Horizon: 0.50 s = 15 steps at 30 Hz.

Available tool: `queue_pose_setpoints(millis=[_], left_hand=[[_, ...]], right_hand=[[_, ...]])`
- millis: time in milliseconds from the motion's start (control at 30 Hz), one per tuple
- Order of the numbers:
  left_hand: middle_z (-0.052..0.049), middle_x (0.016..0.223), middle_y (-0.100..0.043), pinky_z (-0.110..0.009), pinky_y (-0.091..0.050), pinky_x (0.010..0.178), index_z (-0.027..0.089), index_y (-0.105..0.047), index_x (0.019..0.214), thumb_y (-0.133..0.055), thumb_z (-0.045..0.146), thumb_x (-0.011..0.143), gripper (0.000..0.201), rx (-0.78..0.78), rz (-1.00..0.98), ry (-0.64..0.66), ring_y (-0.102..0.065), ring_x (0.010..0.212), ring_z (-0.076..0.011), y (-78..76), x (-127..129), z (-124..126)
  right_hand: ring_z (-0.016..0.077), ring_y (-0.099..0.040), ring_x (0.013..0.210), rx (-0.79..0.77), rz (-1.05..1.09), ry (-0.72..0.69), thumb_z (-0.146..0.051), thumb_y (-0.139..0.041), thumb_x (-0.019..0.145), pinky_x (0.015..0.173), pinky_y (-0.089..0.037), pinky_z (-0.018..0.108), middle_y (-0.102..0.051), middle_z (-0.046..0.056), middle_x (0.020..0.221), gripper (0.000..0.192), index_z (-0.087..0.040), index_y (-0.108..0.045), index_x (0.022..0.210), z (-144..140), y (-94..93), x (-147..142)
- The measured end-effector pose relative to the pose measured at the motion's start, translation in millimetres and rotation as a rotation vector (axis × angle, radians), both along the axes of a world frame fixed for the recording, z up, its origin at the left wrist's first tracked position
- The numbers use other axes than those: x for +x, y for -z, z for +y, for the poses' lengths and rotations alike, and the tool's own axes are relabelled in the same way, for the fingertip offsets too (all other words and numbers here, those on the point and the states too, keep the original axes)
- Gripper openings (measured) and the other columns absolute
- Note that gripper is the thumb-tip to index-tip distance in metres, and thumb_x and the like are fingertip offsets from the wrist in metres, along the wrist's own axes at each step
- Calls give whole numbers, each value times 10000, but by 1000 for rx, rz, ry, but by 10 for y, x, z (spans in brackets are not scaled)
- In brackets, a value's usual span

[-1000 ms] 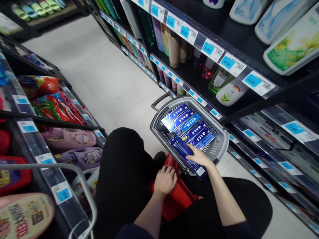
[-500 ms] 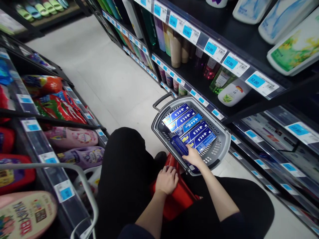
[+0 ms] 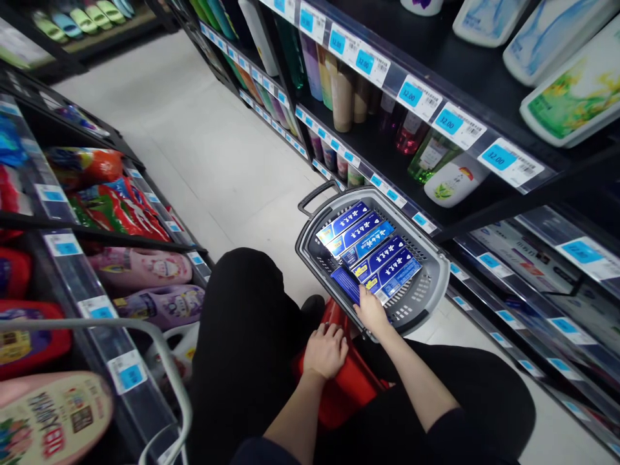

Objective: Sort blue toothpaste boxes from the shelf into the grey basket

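The person crouches in a shop aisle, knees in black cloth filling the near part of the view. The left hand (image 3: 325,351) lies palm down on a smooth red plastic thing (image 3: 349,382) between the knees, fingers spread a little and resting flat, gripping nothing; its bare forearm runs up from the bottom edge. The right hand (image 3: 372,311) reaches forward over the near rim of a grey basket (image 3: 433,284), wrist straight and forearm bare. Its fingers lie on the near end of a dark blue box (image 3: 347,285) at the basket's near left corner; whether they close around the box cannot be told.

The basket is hard plastic with a rounded rectangular rim, slotted walls and floor, and a black loop handle (image 3: 316,196) folded down at its far corner. Inside it, a row of long, flat blue cardboard boxes (image 3: 371,247) with white lettering lies side by side, touching, from the far left corner toward the near right edge.

Beyond the basket on the right stand black metal shelves (image 3: 465,81) with blue and white price tags (image 3: 509,161) along their front edges, holding glossy bottles (image 3: 339,97) and soft refill pouches (image 3: 571,93). On the left, lower shelves carry crinkled red bags (image 3: 113,203) and pale pink jugs (image 3: 140,266). A pale tiled floor (image 3: 194,123) runs down the aisle between them.
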<state>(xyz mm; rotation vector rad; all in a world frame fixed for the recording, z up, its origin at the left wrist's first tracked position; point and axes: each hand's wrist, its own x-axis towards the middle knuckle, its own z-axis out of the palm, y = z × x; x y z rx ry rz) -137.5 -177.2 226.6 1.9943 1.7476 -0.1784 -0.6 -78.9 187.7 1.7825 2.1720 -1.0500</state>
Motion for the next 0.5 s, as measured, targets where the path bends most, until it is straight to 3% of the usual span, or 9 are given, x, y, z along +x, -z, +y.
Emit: queue_pose_setpoints(millis=[133, 267, 367, 500], left_hand=[[-83, 1036, -675, -418, -463, 815, 196, -668, 962, -414, 269, 897, 273, -9, -1, -2, -547, 1024, -296, -3, 0, -3], [-81, 1038, -676, -423, -462, 827, 197, -665, 964, -420, 265, 892, 264, -14, -16, -6, -546, 1024, -293, 1, -4, -11], [-81, 1031, -678, -422, -457, 828, 202, -666, 967, -424, 264, 889, 261, -5, -28, -11, -542, 1023, -291, 4, -8, -13], [-88, 996, -679, -418, -450, 823, 206, -672, 934, -427, 270, 890, 256, 14, -40, -19, -547, 1007, -281, 12, -11, -20]], right_hand=[[296, -582, 1151, -87, 158, 148, -242, -576, 835, 997, -421, 419, -610, 214, 1225, 535, -87, -458, 1333, 161, -8, 88], [258, -519, 1249, -307, 594, 303, -344, -639, 781, 1077, -357, 431, -575, 126, 1332, 545, -175, -548, 1291, 406, -132, 263], [257, -531, 1235, -518, 840, 300, -431, -704, 707, 1078, -359, 434, -592, 81, 1320, 569, -214, -616, 1225, 504, -324, 383], [257, -611, 1113, -657, 889, 277, -462, -764, 642, 987, -451, 422, -669, 51, 1199, 559, -243, -674, 1148, 484, -604, 430]])
